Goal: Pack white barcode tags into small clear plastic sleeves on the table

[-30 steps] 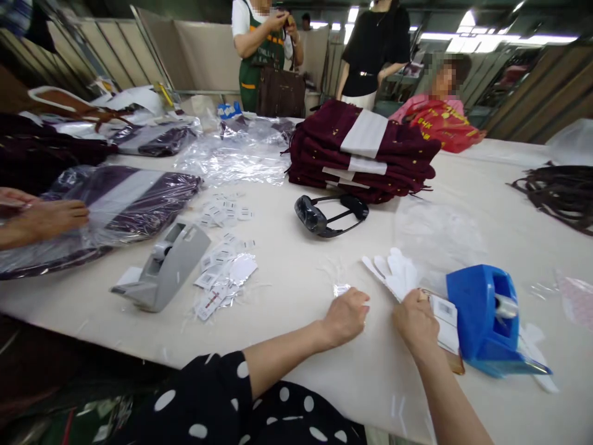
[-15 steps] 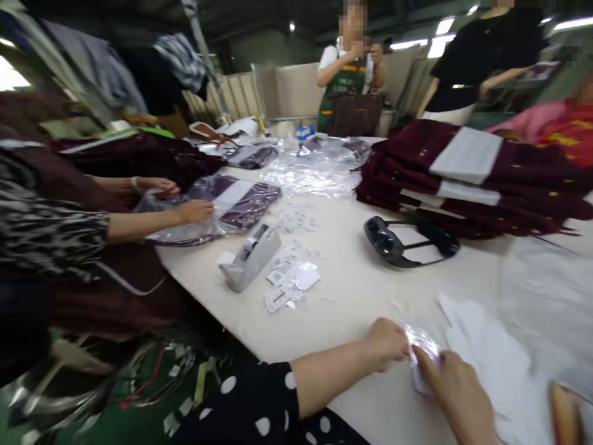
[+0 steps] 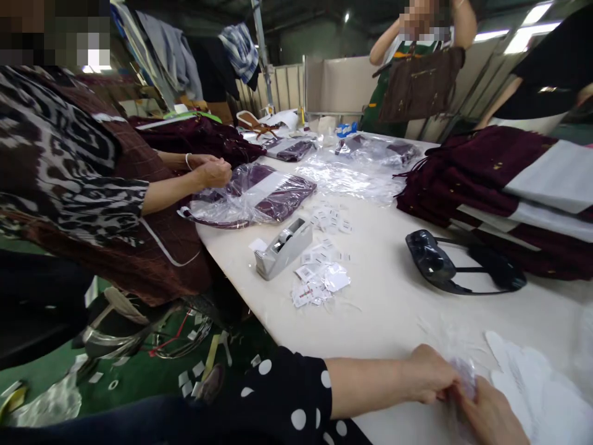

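Observation:
Low on the right of the head view, my left hand (image 3: 433, 375) is closed on a small, crinkled clear plastic packet (image 3: 464, 376). My right hand (image 3: 495, 411) grips the same packet from the other side, the fingers of both hands nearly touching. What lies inside the packet is blurred and partly hidden by the fingers. Close to my right hand, white paper pieces (image 3: 537, 386) lie on the table (image 3: 384, 321). Beyond my hands rests a black headset (image 3: 433, 262) with a strap.
A grey tape dispenser (image 3: 284, 248) stands beside scattered white tags (image 3: 319, 284). A co-worker's hands (image 3: 210, 172) are over a plastic-wrapped maroon item (image 3: 264, 191). Stacked maroon goods (image 3: 491, 179) fill the right side. Another person lifts a brown bag (image 3: 419, 83) at the back.
The view has swung left, so things appear farther right. My two hands have drawn closer together on the packet. The co-worker's hands have come together; the brown bag has risen.

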A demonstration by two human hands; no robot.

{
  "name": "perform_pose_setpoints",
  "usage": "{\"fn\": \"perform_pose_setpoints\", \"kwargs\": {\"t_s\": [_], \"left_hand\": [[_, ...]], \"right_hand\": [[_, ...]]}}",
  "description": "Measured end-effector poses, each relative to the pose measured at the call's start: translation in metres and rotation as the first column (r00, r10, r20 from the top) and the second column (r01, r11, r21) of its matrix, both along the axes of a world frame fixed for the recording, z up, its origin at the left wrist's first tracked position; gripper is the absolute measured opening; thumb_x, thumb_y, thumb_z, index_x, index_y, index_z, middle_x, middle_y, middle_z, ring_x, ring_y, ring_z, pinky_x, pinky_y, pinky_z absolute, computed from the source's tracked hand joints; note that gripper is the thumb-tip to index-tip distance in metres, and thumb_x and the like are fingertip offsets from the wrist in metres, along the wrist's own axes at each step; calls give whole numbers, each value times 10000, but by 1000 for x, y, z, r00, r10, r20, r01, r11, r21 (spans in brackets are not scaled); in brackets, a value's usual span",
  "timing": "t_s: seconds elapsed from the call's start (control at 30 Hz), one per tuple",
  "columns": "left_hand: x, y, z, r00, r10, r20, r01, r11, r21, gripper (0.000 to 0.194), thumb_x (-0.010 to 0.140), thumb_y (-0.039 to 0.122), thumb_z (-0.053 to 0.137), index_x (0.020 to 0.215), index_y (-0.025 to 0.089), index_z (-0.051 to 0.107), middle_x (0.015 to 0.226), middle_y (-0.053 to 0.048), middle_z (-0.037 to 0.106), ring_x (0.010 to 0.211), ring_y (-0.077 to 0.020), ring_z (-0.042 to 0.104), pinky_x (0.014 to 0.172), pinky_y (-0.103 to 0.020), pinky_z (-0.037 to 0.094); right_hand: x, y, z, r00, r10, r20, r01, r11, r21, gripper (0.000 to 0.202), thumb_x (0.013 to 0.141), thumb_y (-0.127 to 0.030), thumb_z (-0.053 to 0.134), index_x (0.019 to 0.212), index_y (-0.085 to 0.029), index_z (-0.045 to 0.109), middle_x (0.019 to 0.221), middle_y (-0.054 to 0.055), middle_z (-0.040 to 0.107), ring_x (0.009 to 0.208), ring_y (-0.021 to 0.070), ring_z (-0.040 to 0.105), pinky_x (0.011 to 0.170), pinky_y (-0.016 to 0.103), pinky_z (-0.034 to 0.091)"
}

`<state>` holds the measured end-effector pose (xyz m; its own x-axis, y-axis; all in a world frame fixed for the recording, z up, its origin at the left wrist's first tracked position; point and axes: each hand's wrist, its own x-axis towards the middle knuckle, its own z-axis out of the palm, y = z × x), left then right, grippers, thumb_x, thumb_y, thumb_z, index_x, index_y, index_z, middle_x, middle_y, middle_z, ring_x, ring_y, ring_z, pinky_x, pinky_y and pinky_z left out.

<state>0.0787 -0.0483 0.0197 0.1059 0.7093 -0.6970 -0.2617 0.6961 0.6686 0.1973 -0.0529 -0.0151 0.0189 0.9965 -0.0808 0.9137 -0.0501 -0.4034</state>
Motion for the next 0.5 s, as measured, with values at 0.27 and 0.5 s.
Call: {"fn": "perform_pose_setpoints", "kwargs": {"t_s": [0.27, 0.5], "left_hand": [[-64, -38, 36, 872, -100, -479, 353, 808, 473, 182, 665, 258, 547, 796, 141, 596, 814, -66, 589, 773, -191, 549, 755, -346, 477], [-173, -72, 50, 670, 421, -612, 330, 569, 753, 233, 799, 200, 455, 977, 128, 587, 966, -101, 608, 936, -174, 546, 872, -299, 444]], "right_hand": [[-35, -32, 58, 869, 14, 495, -108, 981, 163, 367, 830, -515, 300, 774, -208, 492, 667, 70, 549, 504, 188, 509, 455, 282, 286], [-53, -18, 22, 838, 124, 532, -120, 992, -41, 267, 854, -422, 375, 728, -195, 436, 644, 36, 546, 512, 186, 558, 449, 263, 313]]}}
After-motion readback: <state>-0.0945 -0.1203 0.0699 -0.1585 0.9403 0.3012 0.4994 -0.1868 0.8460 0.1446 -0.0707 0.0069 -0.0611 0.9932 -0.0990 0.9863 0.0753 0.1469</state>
